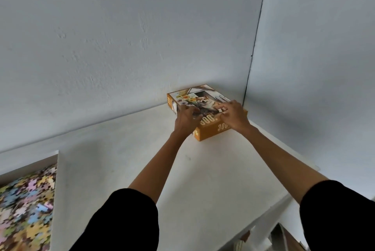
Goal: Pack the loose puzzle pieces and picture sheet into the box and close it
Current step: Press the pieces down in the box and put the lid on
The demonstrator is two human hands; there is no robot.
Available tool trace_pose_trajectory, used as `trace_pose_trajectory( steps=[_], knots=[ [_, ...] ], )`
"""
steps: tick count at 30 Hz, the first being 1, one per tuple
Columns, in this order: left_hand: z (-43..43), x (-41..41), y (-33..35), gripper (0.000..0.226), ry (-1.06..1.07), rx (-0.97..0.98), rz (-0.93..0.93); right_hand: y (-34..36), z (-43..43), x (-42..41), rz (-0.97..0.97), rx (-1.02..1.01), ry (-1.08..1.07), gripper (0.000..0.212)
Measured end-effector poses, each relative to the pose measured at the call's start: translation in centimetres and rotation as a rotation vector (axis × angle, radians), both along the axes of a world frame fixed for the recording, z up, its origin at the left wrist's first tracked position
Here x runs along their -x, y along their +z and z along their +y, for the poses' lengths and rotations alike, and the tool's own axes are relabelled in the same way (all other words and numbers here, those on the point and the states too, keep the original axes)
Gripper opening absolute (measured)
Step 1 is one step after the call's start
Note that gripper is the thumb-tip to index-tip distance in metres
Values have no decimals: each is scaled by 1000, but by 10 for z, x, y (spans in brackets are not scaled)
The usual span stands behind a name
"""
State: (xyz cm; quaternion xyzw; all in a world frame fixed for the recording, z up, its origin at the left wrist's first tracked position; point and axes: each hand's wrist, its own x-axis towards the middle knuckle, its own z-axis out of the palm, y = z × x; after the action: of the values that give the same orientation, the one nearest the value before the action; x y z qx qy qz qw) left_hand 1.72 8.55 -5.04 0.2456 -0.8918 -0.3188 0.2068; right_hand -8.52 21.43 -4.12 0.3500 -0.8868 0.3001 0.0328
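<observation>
We are resting left hand (187,116) and right hand (233,114) on the closed box (203,96) mid-frame, fingers bent, grip unclear; next, probably opening it for the pieces (26,200).

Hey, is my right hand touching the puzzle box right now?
Touching. The head view shows the right hand lying on the puzzle box, fingers curled over its lid's near edge.

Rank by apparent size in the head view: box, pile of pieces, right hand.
1. pile of pieces, though it is nearer the camera and cropped by the frame
2. box
3. right hand, resting on the box
</observation>
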Motion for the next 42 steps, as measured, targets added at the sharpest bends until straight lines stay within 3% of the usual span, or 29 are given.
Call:
trace_pose_trajectory(
  steps=[5,10,16,22,32,42],
  knots=[
    [-1,13,-11,39,94,-5,-55,-7,5,32,12,-18,-40,35],
    [-4,15,-17,44,48,-155,10,-9,3,54,-231,-51,-24,45],
    [1,10,-15,52,148,-263,74,3,-2,47,-282,-49,40,47],
    [-29,-36,9,44,166,-233,109,30,-14,17,-415,126,136,52],
    [-74,-198,65,41,307,-47,139,68,-85,-123,-448,285,351,50],
    [-100,-394,74,37,456,18,54,62,-138,-298,-528,245,617,51]
  ],
)
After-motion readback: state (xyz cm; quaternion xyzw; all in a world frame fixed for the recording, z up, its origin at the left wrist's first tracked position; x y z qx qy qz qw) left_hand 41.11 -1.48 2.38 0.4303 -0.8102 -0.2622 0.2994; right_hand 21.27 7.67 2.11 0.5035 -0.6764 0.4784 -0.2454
